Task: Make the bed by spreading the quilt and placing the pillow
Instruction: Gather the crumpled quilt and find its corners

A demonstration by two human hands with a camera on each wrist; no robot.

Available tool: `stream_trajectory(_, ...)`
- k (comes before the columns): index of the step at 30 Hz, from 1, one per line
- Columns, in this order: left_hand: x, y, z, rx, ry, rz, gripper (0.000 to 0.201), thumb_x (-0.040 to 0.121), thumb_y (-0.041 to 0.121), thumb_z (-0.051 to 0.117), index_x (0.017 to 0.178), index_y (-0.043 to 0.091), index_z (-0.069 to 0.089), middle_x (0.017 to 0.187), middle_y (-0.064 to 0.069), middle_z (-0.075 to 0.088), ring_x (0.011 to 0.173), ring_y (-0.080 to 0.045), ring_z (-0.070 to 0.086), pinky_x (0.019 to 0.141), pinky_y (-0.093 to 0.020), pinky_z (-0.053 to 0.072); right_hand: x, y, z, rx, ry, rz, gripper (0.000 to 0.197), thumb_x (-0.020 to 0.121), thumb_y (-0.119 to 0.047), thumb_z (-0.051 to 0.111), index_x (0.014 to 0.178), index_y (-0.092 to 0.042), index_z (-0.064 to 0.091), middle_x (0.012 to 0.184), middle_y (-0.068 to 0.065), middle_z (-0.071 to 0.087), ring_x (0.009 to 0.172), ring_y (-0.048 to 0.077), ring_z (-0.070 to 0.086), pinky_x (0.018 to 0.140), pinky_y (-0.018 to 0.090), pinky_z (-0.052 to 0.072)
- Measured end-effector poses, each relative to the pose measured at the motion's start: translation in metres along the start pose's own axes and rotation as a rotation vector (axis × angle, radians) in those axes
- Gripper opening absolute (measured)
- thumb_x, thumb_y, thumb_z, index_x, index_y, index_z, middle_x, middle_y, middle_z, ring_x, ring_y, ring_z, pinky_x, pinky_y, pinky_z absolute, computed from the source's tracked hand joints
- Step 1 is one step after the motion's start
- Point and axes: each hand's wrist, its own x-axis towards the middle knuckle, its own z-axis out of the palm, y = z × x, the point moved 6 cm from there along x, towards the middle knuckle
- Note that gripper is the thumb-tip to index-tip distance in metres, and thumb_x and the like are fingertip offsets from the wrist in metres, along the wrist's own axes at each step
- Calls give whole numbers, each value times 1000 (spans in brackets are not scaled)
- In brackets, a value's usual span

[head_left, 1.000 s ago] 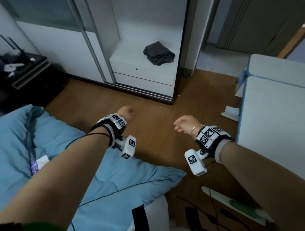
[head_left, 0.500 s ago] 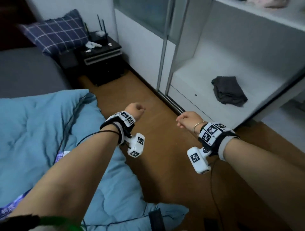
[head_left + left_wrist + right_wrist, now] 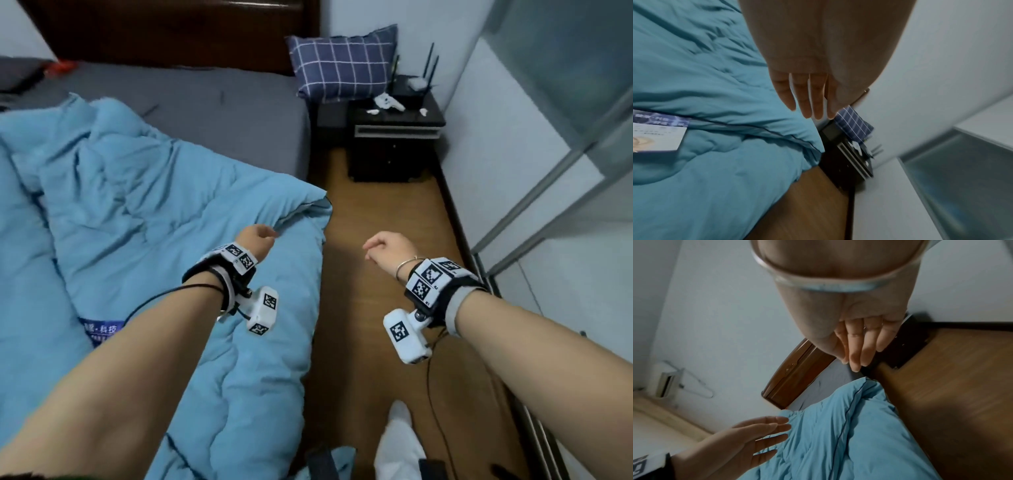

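Neither hand has hold of anything: the left hand [image 3: 257, 240] hovers with fingers [image 3: 807, 104] straight and slightly spread just above the quilt [image 3: 144, 212], and the right hand [image 3: 387, 248] is held beside it over the floor [image 3: 373, 212], fingers likewise extended. The quilt lies bunched and creased under and to the left of the left hand, its piped corner [image 3: 320, 202] just ahead of that hand at the bed's edge. For the spreading to go well, that corner is probably best pinched by one hand and the near edge by the other, then drawn forward towards the headboard [image 3: 171, 31] and shaken flat, so that the bare grey sheet [image 3: 212, 102] beyond is covered. The pillow [image 3: 342, 65] stands propped well ahead of the right hand, against the wall beside a dark nightstand [image 3: 394, 137]. The aisle is narrow, with sliding wardrobe doors [image 3: 548, 137] to the right.
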Motion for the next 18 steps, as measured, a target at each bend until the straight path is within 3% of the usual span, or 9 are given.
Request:
stream_trajectory(4, 13, 3, -1, -37, 122, -151, 31, 89, 10, 53, 117, 4, 64, 119, -19, 66, 113, -30, 60, 92, -30, 45, 61, -6, -12, -69, -109, -134, 22, 80, -5, 53, 88, -16, 71, 90, 1, 71, 84, 17, 61, 56, 20, 40)
stream_trajectory(7, 5, 4, 4, -64, 155, -246, 38, 83, 18, 56, 118, 4, 64, 120, -19, 65, 107, -28, 61, 88, -28, 44, 99, -13, -27, -151, -154, -212, 18, 81, -9, 58, 89, -17, 71, 88, 0, 65, 81, 15, 55, 68, 22, 38)
stream_trajectory(10, -8, -16, -4, -87, 259, -382, 35, 90, 11, 53, 122, 2, 60, 125, -17, 62, 117, -29, 57, 95, -28, 42, 133, -31, -27, -226, -177, -284, 21, 82, -10, 55, 96, -16, 71, 99, 4, 69, 91, 23, 60, 73, 22, 37)
stream_trajectory(15, -34, -88, -35, -148, 439, -668, 38, 90, 9, 52, 127, -1, 56, 129, -22, 59, 120, -33, 55, 99, -33, 42, 168, -83, 35, -297, -333, -435, 26, 83, -8, 54, 106, -13, 67, 115, 6, 69, 112, 25, 60, 94, 27, 43)
stream_trajectory(18, -48, -133, -45, -198, 487, -814, 43, 89, 12, 53, 130, -1, 51, 131, -23, 56, 120, -35, 55, 101, -34, 41, 176, -116, 84, -350, -441, -549, 29, 83, -8, 57, 110, -9, 64, 119, 9, 66, 115, 26, 58, 97, 29, 41)
